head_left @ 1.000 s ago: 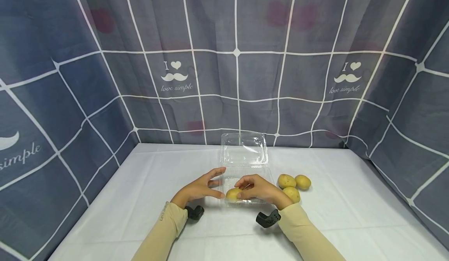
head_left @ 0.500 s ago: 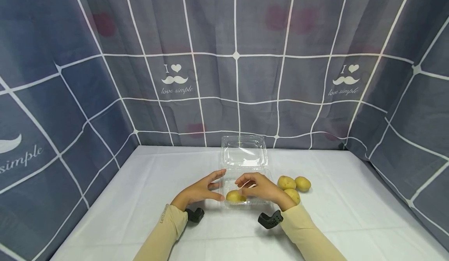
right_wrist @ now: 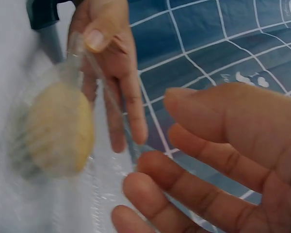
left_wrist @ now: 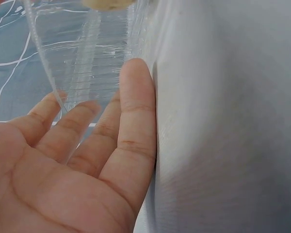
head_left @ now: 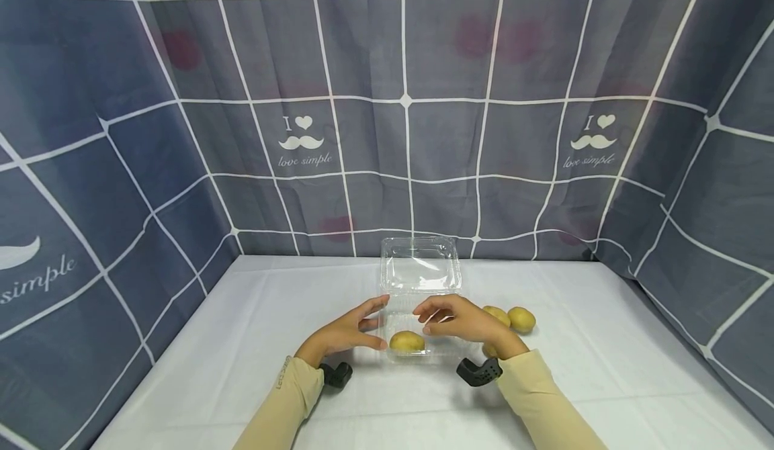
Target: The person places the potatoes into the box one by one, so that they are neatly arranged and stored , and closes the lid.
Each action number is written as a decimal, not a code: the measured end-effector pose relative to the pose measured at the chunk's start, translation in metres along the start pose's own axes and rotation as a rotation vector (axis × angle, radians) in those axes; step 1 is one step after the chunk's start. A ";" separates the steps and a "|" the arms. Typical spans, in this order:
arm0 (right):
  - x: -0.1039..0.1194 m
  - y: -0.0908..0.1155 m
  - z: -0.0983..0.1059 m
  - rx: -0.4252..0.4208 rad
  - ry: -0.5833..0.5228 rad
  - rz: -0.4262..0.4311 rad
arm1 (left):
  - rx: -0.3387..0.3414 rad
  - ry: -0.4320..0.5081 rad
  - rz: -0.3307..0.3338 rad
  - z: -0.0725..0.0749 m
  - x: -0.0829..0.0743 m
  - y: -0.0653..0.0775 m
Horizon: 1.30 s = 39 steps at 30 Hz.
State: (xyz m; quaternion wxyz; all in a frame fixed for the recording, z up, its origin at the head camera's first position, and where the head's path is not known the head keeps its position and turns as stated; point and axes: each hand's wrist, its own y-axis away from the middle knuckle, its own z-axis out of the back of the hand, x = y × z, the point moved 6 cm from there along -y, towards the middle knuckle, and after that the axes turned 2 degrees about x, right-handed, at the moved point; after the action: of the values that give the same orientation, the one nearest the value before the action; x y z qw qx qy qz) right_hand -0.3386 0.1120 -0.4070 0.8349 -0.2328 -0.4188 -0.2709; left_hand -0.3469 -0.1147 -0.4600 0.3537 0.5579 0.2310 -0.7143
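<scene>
A clear plastic clamshell box (head_left: 447, 350) lies on the table with its lid (head_left: 420, 266) raised at the back. One yellow potato (head_left: 407, 342) sits in the near left corner of the tray, seen through the wall in the right wrist view as a potato (right_wrist: 60, 128). My left hand (head_left: 347, 332) rests along the box's left side, fingers spread and fairly straight, thumb at the near corner. Above the right part of the tray, my right hand (head_left: 462, 319) hangs with loosely bent fingers and holds nothing. Its thumb and fingertips are apart in the right wrist view.
Right of the box lie more potatoes: one fully visible (head_left: 521, 320), another (head_left: 497, 314) and a third (head_left: 490, 350) partly hidden by my right hand and wrist. A white cloth covers the table (head_left: 242, 342). Grey checked curtains (head_left: 369, 134) stand behind and at both sides.
My right hand has let go of the potato in the box and moved up and to the right, covering part of the potatoes there. My left hand stays at the box.
</scene>
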 end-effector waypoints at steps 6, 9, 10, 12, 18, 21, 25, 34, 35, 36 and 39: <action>0.002 0.009 0.013 -0.001 -0.002 -0.022 | -0.001 -0.010 -0.002 0.000 0.001 0.000; 0.004 0.014 0.022 -0.023 -0.014 -0.018 | 0.001 -0.013 -0.004 0.000 0.001 0.000; 0.004 0.015 0.025 -0.029 -0.023 -0.022 | 0.002 -0.013 -0.004 0.000 0.001 0.000; 0.006 0.018 0.030 -0.040 -0.042 -0.023 | 0.004 -0.011 -0.006 -0.001 0.001 0.000; 0.009 0.027 0.042 -0.087 -0.081 -0.023 | 0.008 -0.006 -0.010 -0.001 0.001 0.000; 0.008 0.030 0.047 -0.113 -0.112 -0.021 | 0.011 -0.001 -0.013 -0.001 0.001 0.001; 0.005 0.035 0.053 -0.147 -0.157 -0.043 | 0.013 0.001 -0.014 0.000 0.000 0.000; 0.002 0.042 0.065 -0.218 -0.186 -0.051 | 0.013 0.006 -0.008 0.000 0.001 0.000; 0.002 0.042 0.066 -0.224 -0.184 -0.049 | 0.012 0.005 -0.007 0.000 0.001 0.000; 0.002 0.043 0.067 -0.229 -0.180 -0.045 | 0.012 0.005 -0.006 0.000 0.001 0.000; 0.002 0.045 0.069 -0.237 -0.173 -0.022 | 0.012 0.005 -0.004 0.000 0.002 0.000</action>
State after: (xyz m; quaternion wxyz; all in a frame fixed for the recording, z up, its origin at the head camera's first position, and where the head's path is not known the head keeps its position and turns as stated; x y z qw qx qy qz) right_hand -0.3483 0.1877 -0.3753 0.7594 -0.3475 -0.4569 -0.3063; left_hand -0.3474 -0.1148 -0.4616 0.3486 0.5612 0.2288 -0.7150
